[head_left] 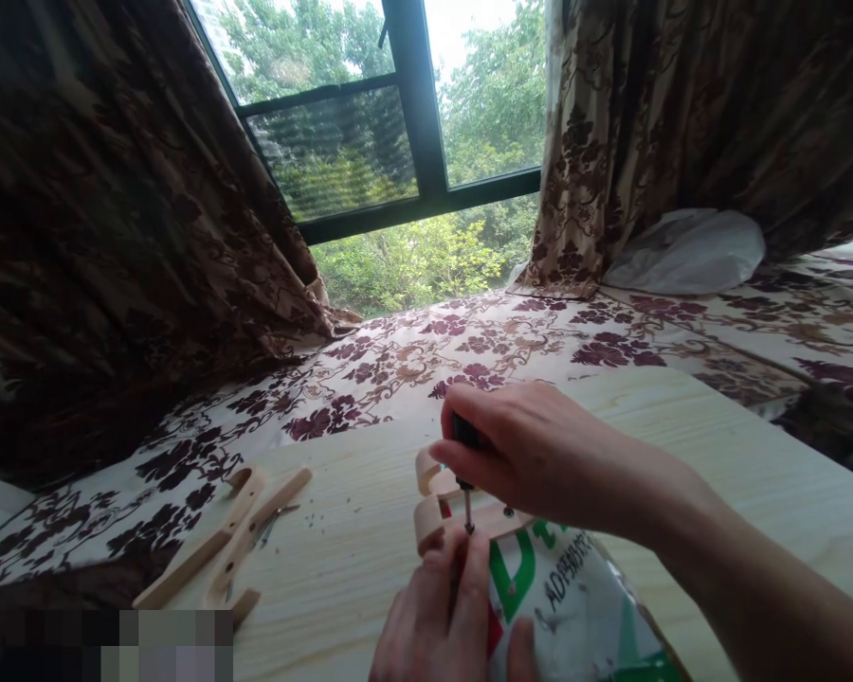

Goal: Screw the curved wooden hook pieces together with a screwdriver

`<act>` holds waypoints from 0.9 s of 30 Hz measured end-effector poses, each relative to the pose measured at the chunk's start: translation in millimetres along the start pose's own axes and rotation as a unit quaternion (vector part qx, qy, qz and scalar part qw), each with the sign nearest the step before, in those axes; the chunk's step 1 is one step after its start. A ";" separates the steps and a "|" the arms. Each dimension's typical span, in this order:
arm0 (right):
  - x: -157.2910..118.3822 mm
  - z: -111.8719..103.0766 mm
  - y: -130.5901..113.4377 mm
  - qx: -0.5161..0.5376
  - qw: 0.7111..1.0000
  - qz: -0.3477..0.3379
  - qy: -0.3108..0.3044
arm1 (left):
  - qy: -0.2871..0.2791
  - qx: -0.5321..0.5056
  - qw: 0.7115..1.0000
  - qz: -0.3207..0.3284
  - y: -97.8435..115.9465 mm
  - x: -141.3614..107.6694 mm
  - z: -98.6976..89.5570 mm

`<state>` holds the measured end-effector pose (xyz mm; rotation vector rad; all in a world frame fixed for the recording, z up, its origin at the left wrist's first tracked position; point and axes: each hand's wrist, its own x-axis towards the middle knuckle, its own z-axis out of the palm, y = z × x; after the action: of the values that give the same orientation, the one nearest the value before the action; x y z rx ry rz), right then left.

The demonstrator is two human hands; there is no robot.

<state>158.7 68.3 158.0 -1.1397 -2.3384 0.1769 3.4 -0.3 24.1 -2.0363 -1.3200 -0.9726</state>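
Note:
My right hand [504, 445] is wrapped round the black handle of a screwdriver [467, 431], held upright. Its metal tip meets a screw in a pale wooden piece [494, 519]. Just in front, my left hand [441, 606] has its fingertips pressed against that piece beside the screw. Curled wooden ends [427, 521] stick out at the piece's left. Beneath lies a white plastic packet [569, 616] with green print and small loose bits on it.
Two other curved wooden pieces [234, 530] lie on the pale board [341, 559] at the left, with small screws nearby. Behind are a floral-covered surface [412, 350], a white plastic bag [689, 251], patterned curtains [583, 170] and a window [426, 104].

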 end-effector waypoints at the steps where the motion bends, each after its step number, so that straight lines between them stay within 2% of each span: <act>1: -3.1 -3.7 -1.3 0.014 1.000 -0.020 -0.012 | 0.000 0.006 1.000 0.003 -0.1 0.7 -0.8; 4: -11.2 -12.8 -5.9 0.072 0.992 -0.080 -0.060 | -0.007 0.017 1.000 0.012 -0.3 2.3 -2.8; 6: -11.5 -13.1 -6.5 0.083 0.991 -0.084 -0.069 | -0.012 0.013 1.000 0.014 -0.4 2.1 -2.8; 12: 3.0 2.6 4.6 0.034 0.999 0.019 0.009 | -0.011 -0.003 1.000 0.004 -1.2 -2.8 1.0; 14: 3.1 2.8 4.9 0.020 0.999 0.030 0.018 | -0.015 -0.007 1.000 0.005 -1.7 -3.3 0.8; 21: -4.8 -6.1 -5.0 0.058 0.993 -0.094 -0.045 | -0.017 -0.005 1.000 0.014 -1.3 0.0 -2.7; 27: 4.2 6.0 3.1 -0.001 1.000 0.011 0.024 | -0.019 -0.017 1.000 0.009 -0.7 -0.3 -2.1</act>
<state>155.7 74.2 153.5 -1.1573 -2.2865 0.1538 2.1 -1.8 25.1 -2.0982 -1.3098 -0.9592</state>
